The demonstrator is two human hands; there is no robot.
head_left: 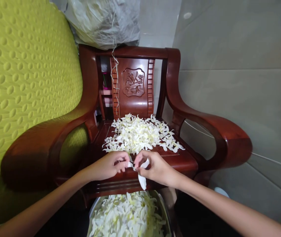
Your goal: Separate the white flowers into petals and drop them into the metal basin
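Between my two hands is a white flower (142, 181) with long petals, above the front edge of the chair seat. My left hand (113, 165) pinches one petal at its left side. Thumb and fingers of my right hand (155, 168) close on the flower's middle, with a petal hanging below them. Just behind my hands, a heap of white flowers (140, 133) is spread on the dark red wooden chair seat (177, 161). Below, a metal basin (166, 214) holds many loose white petals (125, 217).
The chair's curved armrests (219, 131) rise on both sides. A yellow dimpled mat (27, 65) stands at the left. A pale plastic bag (103, 23) sits behind the chair's back, with string (115, 65) hanging down. Grey tiled wall (241, 82) borders the right.
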